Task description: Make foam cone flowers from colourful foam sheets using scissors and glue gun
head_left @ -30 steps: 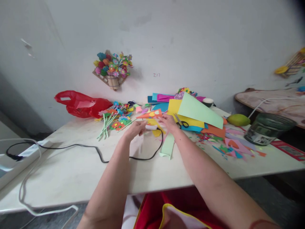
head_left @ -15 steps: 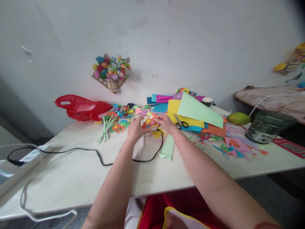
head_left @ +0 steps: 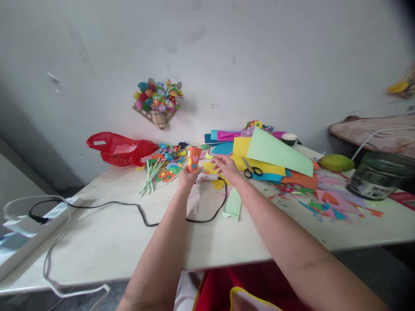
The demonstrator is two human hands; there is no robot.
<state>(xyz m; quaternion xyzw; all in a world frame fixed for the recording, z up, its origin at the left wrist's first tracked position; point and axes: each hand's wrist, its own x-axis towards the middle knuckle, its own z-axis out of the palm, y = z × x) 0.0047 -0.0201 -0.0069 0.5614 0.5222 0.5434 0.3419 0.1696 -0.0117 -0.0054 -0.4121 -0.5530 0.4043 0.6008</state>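
Note:
My left hand (head_left: pixel 187 178) is closed round the lower part of a small orange paper cup (head_left: pixel 194 157) decorated with coloured hearts, held upright. To its right, my right hand (head_left: pixel 228 168) is empty, its fingers apart and reaching towards the cup without touching it. Between and below the hands lies a white glue gun (head_left: pixel 207 177) with a black cord (head_left: pixel 218 207), partly hidden by my left hand. Near my right wrist is a strip of pale green sheet (head_left: pixel 232 203). Black-handled scissors (head_left: pixel 252 171) rest on yellow sheets (head_left: pixel 241 149) to the right.
Pale green sticks (head_left: pixel 151 172), paper flowers (head_left: pixel 165 175) and a red plastic bag (head_left: pixel 121 149) lie at left. A power strip (head_left: pixel 61 211) sits on the left edge. Coloured scraps (head_left: pixel 333 201), a green-yellow fruit (head_left: pixel 336 163) and a glass jar (head_left: pixel 378 175) are at right.
The orange cup has gone from lying sideways between both hands to standing upright in my left hand. My right hand has let go and moved away to the right.

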